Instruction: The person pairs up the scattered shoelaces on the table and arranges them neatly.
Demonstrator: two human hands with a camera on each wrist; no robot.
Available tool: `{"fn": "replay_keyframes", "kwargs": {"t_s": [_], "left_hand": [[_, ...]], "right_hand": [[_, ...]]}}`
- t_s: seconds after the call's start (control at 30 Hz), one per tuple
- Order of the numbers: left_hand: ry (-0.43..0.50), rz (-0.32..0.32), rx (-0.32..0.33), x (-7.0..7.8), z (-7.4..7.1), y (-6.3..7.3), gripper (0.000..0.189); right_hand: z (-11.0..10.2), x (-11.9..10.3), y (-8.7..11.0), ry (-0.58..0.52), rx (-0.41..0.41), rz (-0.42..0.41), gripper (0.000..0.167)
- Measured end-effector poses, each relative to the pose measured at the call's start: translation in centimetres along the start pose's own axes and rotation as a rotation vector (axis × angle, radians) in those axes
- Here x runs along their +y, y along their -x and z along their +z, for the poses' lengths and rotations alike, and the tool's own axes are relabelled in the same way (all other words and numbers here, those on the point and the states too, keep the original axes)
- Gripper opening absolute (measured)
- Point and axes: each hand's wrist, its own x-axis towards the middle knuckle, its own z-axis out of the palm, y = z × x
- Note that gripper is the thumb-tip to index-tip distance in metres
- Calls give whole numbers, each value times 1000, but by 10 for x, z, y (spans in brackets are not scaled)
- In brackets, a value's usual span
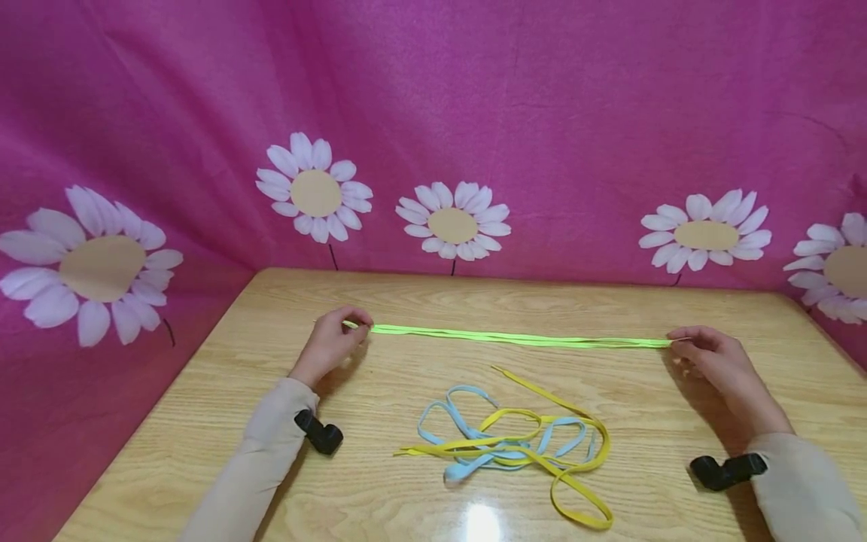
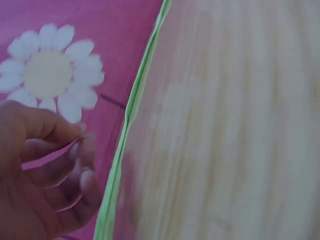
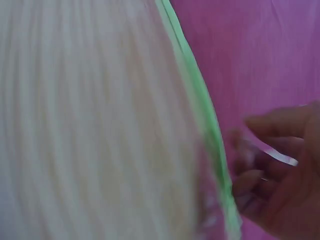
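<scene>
A neon green shoelace [image 1: 501,338], doubled into parallel strands, stretches nearly straight across the table between the two hands. My left hand [image 1: 342,339] pinches its left end, and a bit of green shows between thumb and finger. At the other end, my right hand [image 1: 711,357] grips the lace with fingertips bent in. In the left wrist view the green strands [image 2: 131,107] run past the curled fingers [image 2: 87,185]. The right wrist view is blurred; the lace passes close beside the fingers, and a pale strip [image 3: 281,156] shows between them. Exact finger contact is hidden in both wrist views.
Nearer the table's front, a yellow shoelace [image 1: 582,518] lies loosely looped over a light blue shoelace [image 1: 463,472]. The wooden table [image 1: 203,452] meets a pink cloth backdrop [image 1: 555,113] printed with daisies. Black cameras [image 1: 320,433] sit at the wrists.
</scene>
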Motion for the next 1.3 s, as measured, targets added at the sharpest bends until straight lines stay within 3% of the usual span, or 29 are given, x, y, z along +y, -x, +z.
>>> {"fn": "replay_keyframes", "kwargs": {"t_s": [0.1, 0.2, 0.33, 0.43, 0.57, 0.7, 0.8, 0.93, 1.07, 1.3], "left_hand": [[-53, 99, -163, 12, 8, 4, 9], [-105, 205, -314, 27, 20, 9, 8], [-176, 349, -485, 50, 39, 18, 8], [-226, 397, -592, 66, 54, 29, 23], [-294, 417, -712, 84, 68, 46, 57], [-377, 491, -802, 94, 75, 57, 69], [-422, 550, -812, 96, 76, 61, 60], [-400, 592, -785, 96, 76, 60, 30], [-331, 580, -816, 94, 72, 58, 13], [-314, 496, -889, 95, 59, 54, 13]], "right_hand": [[19, -22, 2, 289, -163, -207, 12], [44, -48, 9, 417, -372, -362, 13], [78, -78, 25, 482, -641, -374, 18], [99, -93, 38, 518, -742, -344, 25], [114, -104, 51, 511, -816, -289, 31], [120, -107, 59, 519, -869, -248, 31], [121, -106, 62, 532, -901, -229, 30], [117, -105, 63, 531, -928, -234, 31], [111, -105, 63, 553, -931, -216, 30], [102, -104, 60, 634, -868, -163, 29]]}}
